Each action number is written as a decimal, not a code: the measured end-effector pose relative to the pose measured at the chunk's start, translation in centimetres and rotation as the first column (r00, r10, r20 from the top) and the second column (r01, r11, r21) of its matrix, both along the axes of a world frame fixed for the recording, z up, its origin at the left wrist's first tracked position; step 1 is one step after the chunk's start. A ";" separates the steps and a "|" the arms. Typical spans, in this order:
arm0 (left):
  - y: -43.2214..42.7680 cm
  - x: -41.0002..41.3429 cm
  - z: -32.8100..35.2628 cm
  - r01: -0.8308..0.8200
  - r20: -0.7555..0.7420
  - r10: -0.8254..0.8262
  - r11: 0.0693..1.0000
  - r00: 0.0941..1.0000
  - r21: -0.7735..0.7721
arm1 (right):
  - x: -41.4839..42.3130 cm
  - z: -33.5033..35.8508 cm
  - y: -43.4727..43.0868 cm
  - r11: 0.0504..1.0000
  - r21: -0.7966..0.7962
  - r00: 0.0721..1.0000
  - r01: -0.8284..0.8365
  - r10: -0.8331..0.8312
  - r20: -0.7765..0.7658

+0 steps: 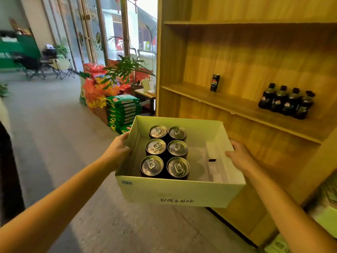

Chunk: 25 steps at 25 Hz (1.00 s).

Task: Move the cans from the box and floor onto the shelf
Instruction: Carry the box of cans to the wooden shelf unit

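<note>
Wooden shelf [200, 96] stands just ahead; our left hand [118, 148] and right hand [238, 156] clasp opposite walls of the box [173, 194]. Six cans [166, 152] crowd its left side, so we judge it could tip and spill.

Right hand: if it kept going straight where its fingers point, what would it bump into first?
The right hand grips the box by its right wall, pointing forward along it. Going on, it would probably meet the wooden shelf unit, at the panel below its lower board; depth is unclear.
</note>
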State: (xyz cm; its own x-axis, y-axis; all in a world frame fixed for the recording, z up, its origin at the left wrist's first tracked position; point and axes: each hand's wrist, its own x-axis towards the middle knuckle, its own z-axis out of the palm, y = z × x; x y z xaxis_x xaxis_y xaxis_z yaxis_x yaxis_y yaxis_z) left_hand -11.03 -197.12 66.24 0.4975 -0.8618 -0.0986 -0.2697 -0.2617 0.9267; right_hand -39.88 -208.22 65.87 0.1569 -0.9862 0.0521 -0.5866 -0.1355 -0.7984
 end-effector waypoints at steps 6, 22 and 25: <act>-11.2 4.8 -0.1 -0.099 -0.051 0.099 0.995 0.994 -0.008 | 6.1 0.9 -14.6 0.992 -0.014 0.991 -0.128 0.127 -0.029; -41.7 23.6 -6.8 0.306 0.077 -0.309 0.951 0.948 0.052 | 22.2 -7.4 -31.7 0.926 0.103 0.925 0.364 -0.372 0.078; -46.4 24.5 -9.0 0.431 0.087 -0.436 0.899 0.896 0.073 | 23.2 -9.8 -32.9 0.857 0.163 0.859 0.489 -0.505 0.077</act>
State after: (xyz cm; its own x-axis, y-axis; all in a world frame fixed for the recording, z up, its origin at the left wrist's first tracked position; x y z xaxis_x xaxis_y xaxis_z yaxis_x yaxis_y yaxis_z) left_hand 13.51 -243.49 57.20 0.0850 -0.9894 -0.1175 -0.4568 -0.1435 0.8779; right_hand -16.65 -241.11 56.06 -0.3554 -0.9297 -0.0970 -0.4519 0.2618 -0.8528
